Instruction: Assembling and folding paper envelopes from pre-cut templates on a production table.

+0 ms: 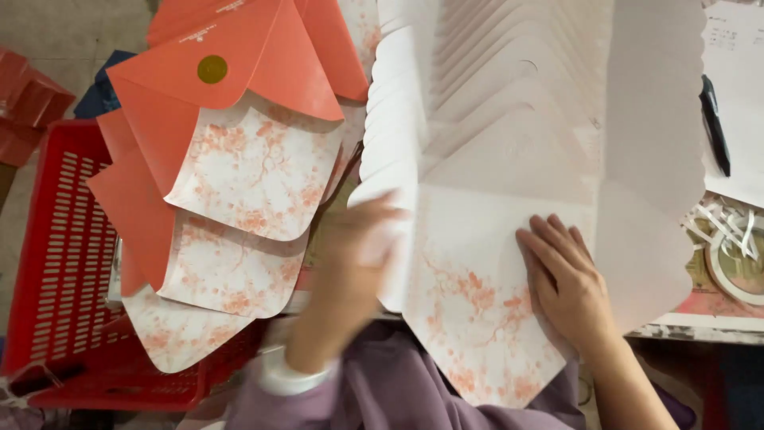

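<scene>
The left hand (350, 263) is blurred, up against the left edge of the fanned row of pale envelope blanks (477, 103); its fingers curl at the folded side flap of the front blank (469, 271), though through the blur I cannot tell whether they pinch the flap or only press on it; a white band sits at that wrist. The right hand (569, 283) lies flat and open on the same front blank, palm down, fingers spread and pointing up and to the left, gripping nothing; it rests on the blank's plain white area just right of the orange blossom print. That front blank lies nearest the person, its pointed lower flap hanging over the table's edge above a purple sleeve; behind it the other blanks overlap in a tight row running away from the camera. To the left, finished orange envelopes (231, 135) lie stacked with their flaps open, blossom lining showing, one with a round gold seal (212, 69); they rest over a red plastic crate (64, 263). At far right a black pen (714, 123) lies on white paper; below it, shredded white strips (720, 223) beside a tape roll (736, 271).
</scene>
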